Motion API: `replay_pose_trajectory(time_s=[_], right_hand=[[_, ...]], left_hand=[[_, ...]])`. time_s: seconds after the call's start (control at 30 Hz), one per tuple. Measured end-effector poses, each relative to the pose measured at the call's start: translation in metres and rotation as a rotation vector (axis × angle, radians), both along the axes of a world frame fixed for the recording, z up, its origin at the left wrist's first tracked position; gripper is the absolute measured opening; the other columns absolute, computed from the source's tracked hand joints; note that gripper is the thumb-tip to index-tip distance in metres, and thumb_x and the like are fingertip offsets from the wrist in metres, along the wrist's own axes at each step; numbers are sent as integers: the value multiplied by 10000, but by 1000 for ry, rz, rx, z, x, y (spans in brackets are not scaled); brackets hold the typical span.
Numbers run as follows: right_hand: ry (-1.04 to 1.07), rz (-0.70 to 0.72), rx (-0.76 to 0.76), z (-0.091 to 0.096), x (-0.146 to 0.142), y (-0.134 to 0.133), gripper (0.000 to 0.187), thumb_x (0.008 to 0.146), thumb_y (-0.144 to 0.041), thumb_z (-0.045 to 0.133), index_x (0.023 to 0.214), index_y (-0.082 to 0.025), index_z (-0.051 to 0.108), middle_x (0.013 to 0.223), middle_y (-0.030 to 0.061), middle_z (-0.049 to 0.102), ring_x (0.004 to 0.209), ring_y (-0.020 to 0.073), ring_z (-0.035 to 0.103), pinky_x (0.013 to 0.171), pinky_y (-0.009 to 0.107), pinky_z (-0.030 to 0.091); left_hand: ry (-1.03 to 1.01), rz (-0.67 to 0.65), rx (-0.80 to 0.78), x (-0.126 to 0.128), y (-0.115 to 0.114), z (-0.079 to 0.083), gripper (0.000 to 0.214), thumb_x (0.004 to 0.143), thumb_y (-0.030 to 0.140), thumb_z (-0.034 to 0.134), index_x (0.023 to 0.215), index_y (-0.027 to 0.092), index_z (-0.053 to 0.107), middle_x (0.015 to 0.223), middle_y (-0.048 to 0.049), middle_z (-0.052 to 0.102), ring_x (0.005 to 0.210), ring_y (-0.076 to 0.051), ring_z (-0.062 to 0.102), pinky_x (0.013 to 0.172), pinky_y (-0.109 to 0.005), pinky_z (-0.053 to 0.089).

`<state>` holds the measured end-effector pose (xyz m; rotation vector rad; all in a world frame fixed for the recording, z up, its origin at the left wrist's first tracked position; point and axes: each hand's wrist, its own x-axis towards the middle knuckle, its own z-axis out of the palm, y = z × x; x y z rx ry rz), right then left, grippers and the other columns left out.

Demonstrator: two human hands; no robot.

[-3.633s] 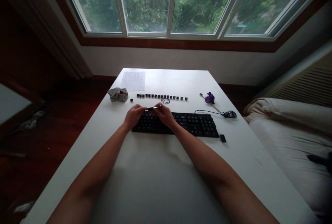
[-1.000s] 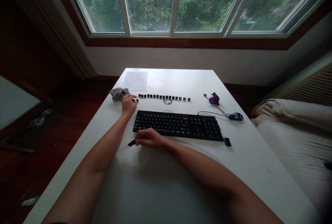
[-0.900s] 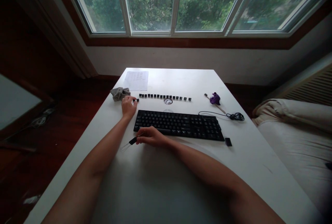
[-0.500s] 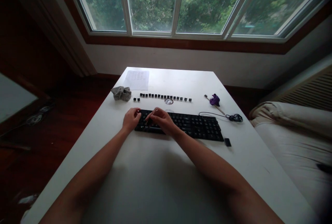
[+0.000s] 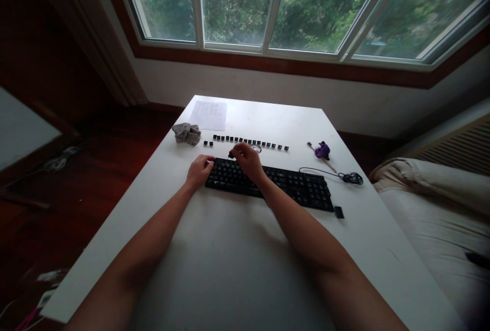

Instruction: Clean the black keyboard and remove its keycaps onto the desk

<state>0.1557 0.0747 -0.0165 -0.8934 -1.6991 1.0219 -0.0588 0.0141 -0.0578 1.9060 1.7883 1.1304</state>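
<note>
Lying slightly aslant on the smooth white bench (image 5: 229, 254), the long black rectangular keyboard (image 5: 298, 185) is showing rows of dark keys; the right hand's (image 5: 247, 158) grip is clamping a small black tool (image 5: 231, 155) over its far edge; the left hand (image 5: 199, 170) is touching its left end, grip unclear; square black keycaps (image 5: 259, 143) are lining up beyond.

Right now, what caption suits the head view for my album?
Left hand at the keyboard, right hand holding a black item, keycaps lined up beyond.
</note>
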Motion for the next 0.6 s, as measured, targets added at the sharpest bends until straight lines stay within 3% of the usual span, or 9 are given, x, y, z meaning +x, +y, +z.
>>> replay_pose_trajectory(time_s=[0.2, 0.4, 0.53, 0.6], right_hand=[[-26, 10, 37, -2, -11, 9, 261, 900, -470, 597, 932, -212, 610, 873, 25, 674, 743, 147, 634, 597, 234, 545], [-221, 58, 112, 9, -17, 15, 185, 922, -389, 598, 944, -210, 639, 805, 7, 699, 676, 131, 625, 640, 233, 494], [-336, 61, 196, 15, -18, 17, 158, 939, -364, 594, 928, -216, 649, 751, 0, 706, 672, 139, 622, 666, 239, 452], [-346, 37, 169, 14, -18, 19, 152, 951, -352, 579, 926, -217, 647, 722, -2, 704, 661, 143, 626, 666, 241, 439]], left_hand=[[0, -37, 30, 2, -4, 3, 195, 904, 264, 583, 1048, 244, 712, 1096, -52, 621, 934, -183, 642, 875, -338, 553], [42, -65, 45, 2, -4, 3, 206, 879, 271, 632, 1067, 261, 716, 1139, -51, 596, 1081, -213, 618, 1020, -378, 509], [58, -108, 73, 2, -4, 3, 208, 879, 265, 639, 1073, 264, 712, 1167, -53, 596, 1122, -219, 606, 1054, -380, 487], [66, -125, 78, 2, -4, 4, 216, 880, 271, 643, 1085, 267, 711, 1182, -55, 592, 1130, -220, 600, 1057, -380, 482]])
